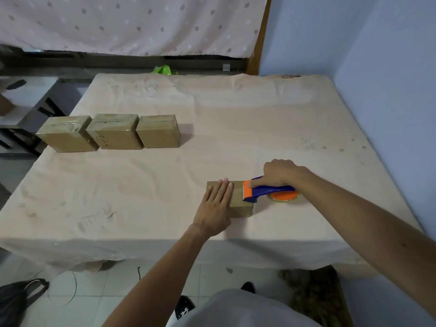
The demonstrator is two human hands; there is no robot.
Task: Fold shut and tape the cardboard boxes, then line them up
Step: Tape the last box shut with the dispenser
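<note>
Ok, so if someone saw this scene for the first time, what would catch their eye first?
The blue and orange tape dispenser, gripped by the right hand on the right end of a cardboard box near the front of the cloth-covered table, stands out first. The left hand lies flat on that box. Far left, three taped boxes stand in a row.

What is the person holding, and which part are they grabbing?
The right hand grips the tape dispenser by its blue handle. The left hand holds nothing; it lies flat on the cardboard box.
</note>
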